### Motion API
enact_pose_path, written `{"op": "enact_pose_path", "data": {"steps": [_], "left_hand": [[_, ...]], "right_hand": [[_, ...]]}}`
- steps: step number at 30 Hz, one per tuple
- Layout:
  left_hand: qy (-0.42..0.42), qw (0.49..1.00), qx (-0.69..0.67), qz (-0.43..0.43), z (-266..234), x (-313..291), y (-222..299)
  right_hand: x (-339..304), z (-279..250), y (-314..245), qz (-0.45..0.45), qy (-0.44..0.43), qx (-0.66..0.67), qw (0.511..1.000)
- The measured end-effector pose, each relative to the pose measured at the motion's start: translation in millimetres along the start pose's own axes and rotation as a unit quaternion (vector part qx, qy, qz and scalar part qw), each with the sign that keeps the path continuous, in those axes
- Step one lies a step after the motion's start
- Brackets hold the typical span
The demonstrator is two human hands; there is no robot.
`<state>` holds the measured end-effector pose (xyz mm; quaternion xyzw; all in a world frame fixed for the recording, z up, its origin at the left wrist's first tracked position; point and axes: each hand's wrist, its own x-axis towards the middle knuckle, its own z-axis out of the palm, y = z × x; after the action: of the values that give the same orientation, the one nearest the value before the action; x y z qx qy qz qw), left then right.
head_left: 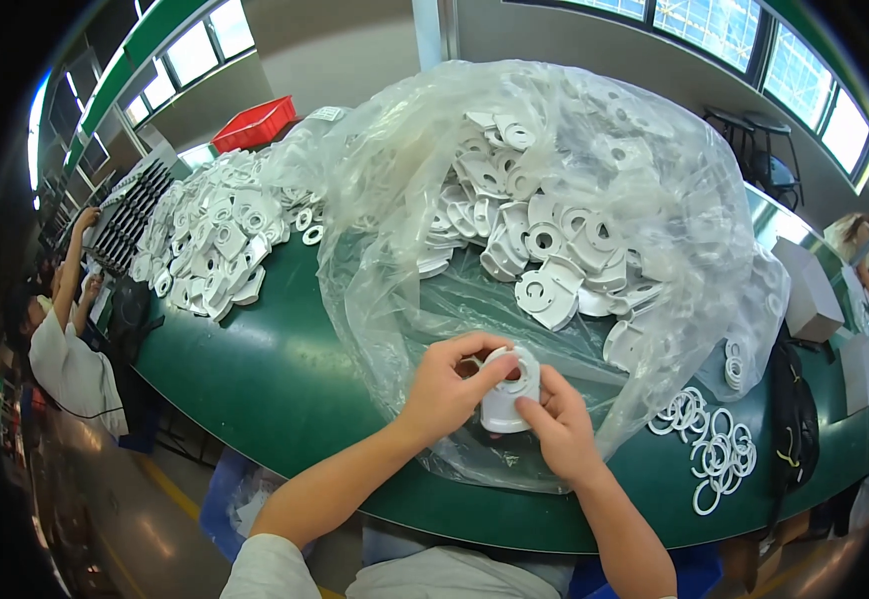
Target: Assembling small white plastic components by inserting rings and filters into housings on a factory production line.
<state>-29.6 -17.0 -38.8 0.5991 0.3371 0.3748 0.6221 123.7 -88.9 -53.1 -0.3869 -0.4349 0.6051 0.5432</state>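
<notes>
Hands, left (446, 387) and right (557, 424), grip white plastic part (507, 392) over clear bag (554, 190).

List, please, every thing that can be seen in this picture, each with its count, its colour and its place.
white plastic part: one, white, held in both hands at the near table edge
clear plastic bag: one, transparent, open on the table centre, holding many white parts
pile of white parts: many, white, loose on the table's left
white rings: a loose cluster, white, on the table at right
table: one, dark green
red crate: one, red, far left behind the pile
black trays: a row, black, far left
co-worker: one, white top, at the left, arm raised
second person: one, far right edge
left hand: grips the part's left side
right hand: grips the part's right side
</notes>
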Motion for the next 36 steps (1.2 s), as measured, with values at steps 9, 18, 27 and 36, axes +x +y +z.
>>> {"op": "enact_pose_path", "data": {"steps": [9, 18, 27, 36], "left_hand": [[-0.083, 0.995, -0.06, -0.022, 10, -4, -6], [-0.055, 0.998, -0.032, -0.019, 15, -7, -7], [-0.047, 0.998, -0.032, -0.022, 18, -8, -2], [-0.054, 0.998, 0.009, 0.017, 7, -9, -7]], "right_hand": [[4, -3, -6, -0.042, 0.074, 0.005, 0.996], [2, 2, -4, -0.055, 0.094, -0.023, 0.994], [1, 5, -7, -0.072, 0.111, -0.047, 0.99], [5, 7, -2, -0.063, 0.11, -0.068, 0.99]]}}
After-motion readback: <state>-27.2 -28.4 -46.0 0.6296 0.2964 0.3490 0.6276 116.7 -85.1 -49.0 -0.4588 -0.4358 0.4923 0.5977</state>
